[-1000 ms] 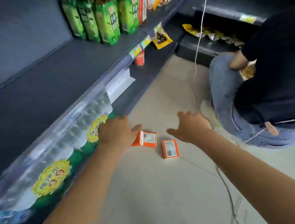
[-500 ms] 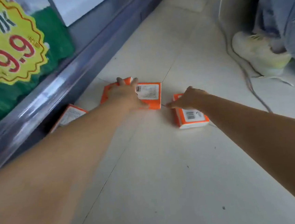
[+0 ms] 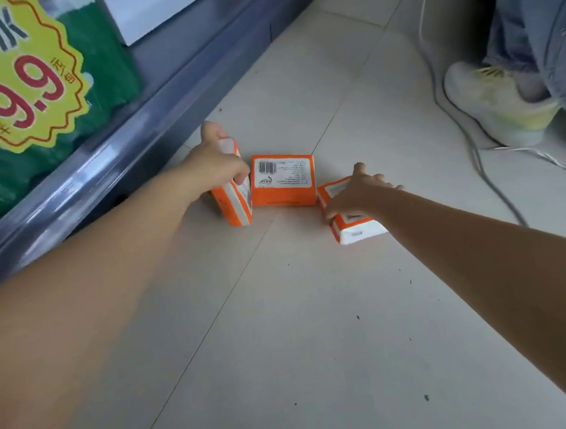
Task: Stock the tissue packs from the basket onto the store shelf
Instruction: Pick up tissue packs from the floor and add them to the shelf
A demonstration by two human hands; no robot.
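On the pale tiled floor (image 3: 317, 314), my right hand (image 3: 358, 194) gripped a boxy orange-and-white tissue pack (image 3: 358, 226) lying flat, its long axis running away from me. My left hand (image 3: 215, 165) clutched a second pack (image 3: 236, 204) tipped on edge. A third pack (image 3: 283, 180) lay flat between them, barcode up, below the glossy shelf edge (image 3: 131, 138).

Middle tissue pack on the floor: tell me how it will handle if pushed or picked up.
The middle pack lies flat on the tile floor, so it will probably slide, not roll or tip. Its glossy wrapper looks a bit slippery. Being tissue, it is likely light and soft, and should give under a squeeze.
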